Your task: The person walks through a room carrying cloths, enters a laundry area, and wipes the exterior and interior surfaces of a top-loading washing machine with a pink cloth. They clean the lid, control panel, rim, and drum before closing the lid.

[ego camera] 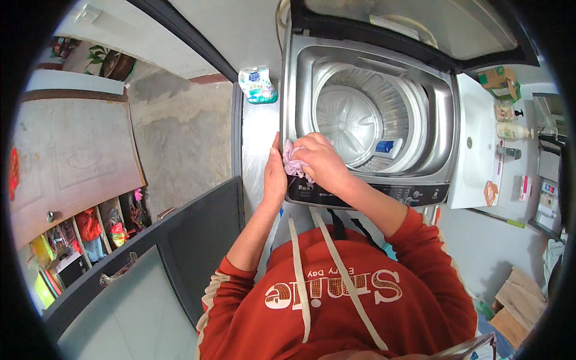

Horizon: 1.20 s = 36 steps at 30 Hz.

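A top-loading washing machine stands before me with its lid raised. Inside the perforated metal drum no laundry shows, and a blue-and-white lint filter sits on the drum wall. My right hand grips a crumpled pink cloth, pressed on the machine's front left corner beside the black control panel. My left hand lies flat along the outer left side of that corner, fingers pointing away from me; it holds nothing visible.
A bag of washing powder stands left of the machine. On the right is a white washbasin with a faucet, pump bottles and a carton. A dark-framed glass door stands at my left.
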Tool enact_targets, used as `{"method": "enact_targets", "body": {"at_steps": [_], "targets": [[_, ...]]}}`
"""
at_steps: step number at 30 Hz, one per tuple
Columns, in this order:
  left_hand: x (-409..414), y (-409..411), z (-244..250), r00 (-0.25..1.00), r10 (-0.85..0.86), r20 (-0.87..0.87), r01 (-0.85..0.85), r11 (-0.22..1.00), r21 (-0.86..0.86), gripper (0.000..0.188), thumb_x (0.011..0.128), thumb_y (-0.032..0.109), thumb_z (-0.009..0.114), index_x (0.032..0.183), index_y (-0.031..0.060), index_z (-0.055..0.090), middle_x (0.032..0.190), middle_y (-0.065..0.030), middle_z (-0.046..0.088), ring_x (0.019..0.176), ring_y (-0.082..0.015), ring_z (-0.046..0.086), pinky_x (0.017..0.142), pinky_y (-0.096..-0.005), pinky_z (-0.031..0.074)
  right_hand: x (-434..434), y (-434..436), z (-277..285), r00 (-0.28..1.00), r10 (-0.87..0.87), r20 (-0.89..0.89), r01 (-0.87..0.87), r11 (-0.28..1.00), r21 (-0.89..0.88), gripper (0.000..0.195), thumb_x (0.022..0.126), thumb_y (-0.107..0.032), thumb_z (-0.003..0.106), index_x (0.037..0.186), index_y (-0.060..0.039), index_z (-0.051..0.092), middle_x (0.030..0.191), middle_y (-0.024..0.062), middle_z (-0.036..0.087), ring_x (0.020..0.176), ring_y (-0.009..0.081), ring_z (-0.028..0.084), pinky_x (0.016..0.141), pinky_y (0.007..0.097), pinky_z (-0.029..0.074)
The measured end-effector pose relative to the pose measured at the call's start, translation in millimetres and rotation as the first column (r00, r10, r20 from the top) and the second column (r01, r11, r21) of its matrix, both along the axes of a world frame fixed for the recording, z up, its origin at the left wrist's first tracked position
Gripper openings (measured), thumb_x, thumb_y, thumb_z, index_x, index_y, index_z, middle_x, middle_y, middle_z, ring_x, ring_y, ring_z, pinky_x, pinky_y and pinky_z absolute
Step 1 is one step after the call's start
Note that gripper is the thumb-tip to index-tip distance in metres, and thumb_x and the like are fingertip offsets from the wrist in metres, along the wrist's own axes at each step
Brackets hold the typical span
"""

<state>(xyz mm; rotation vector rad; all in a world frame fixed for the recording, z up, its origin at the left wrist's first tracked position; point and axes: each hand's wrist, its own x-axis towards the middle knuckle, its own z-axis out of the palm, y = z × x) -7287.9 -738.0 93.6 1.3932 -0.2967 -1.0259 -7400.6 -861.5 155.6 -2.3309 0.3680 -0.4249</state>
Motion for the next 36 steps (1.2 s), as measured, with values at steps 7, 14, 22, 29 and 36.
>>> {"method": "enact_targets", "body": {"at_steps": [7,14,22,29,36], "targets": [[1.7,6.0,4.8,1.0,-0.02,-0.01,0.02,0.999,0.033,0.065,0.115,0.044,0.02,0.161,-0.0007,0.028,0.162,-0.0179,0.037,0.15,-0.0274,0.036,0.124,-0.0368,0.025,53.9,-74.6,-11.6,0.971,-0.22,0.094,0.222,0.975,-0.009,0.033,0.072,0.004,0.067,0.102,-0.0075,0.071,0.122,0.0115,0.064,0.117,0.0392,0.055,0.102,0.0462,0.046],[8.8,-1.4,17.8,0.997,-0.073,-0.005,0.073,0.992,0.099,0.065,0.115,0.044,0.022,0.16,-0.0028,0.03,0.162,-0.018,0.037,0.151,-0.0283,0.033,0.125,-0.0376,0.023,92.9,-95.7,-18.6,0.902,-0.387,0.19,0.431,0.795,-0.427,0.025,0.081,-0.004,0.067,0.105,-0.0041,0.073,0.128,0.0095,0.064,0.119,0.0346,0.056,0.101,0.0452,0.048],[33.4,-41.3,30.5,0.665,-0.155,0.731,0.088,0.988,0.129,0.055,0.111,0.025,0.038,0.157,-0.0045,0.032,0.161,-0.0249,0.038,0.149,-0.04,0.034,0.125,-0.0444,0.023,27.1,-40.3,-16.5,0.952,-0.296,-0.083,0.284,0.949,-0.136,0.032,0.082,-0.007,0.068,0.114,-0.0015,0.07,0.14,0.0116,0.058,0.12,0.0347,0.055,0.102,0.0442,0.047],[28.8,-57.4,36.3,0.597,-0.232,0.768,0.112,0.972,0.206,0.059,0.105,0.014,0.042,0.158,-0.0071,0.026,0.159,-0.0292,0.036,0.146,-0.0467,0.035,0.122,-0.0501,0.026,115.8,-135.8,-8.4,0.895,-0.42,0.148,0.441,0.788,-0.431,0.039,0.081,-0.006,0.064,0.119,-0.004,0.069,0.144,0.0022,0.058,0.119,0.0307,0.055,0.098,0.0455,0.047],[31.3,-56.8,38.3,0.513,-0.249,0.821,0.094,0.968,0.235,0.057,0.107,0.017,0.038,0.157,-0.0073,0.028,0.155,-0.0295,0.041,0.141,-0.0455,0.042,0.12,-0.0489,0.03,99.9,-177.3,-19.0,0.895,-0.427,0.127,0.393,0.624,-0.675,0.037,0.083,-0.017,0.064,0.119,-0.0169,0.07,0.133,-0.0027,0.06,0.114,0.025,0.056,0.088,0.042,0.046]]}}
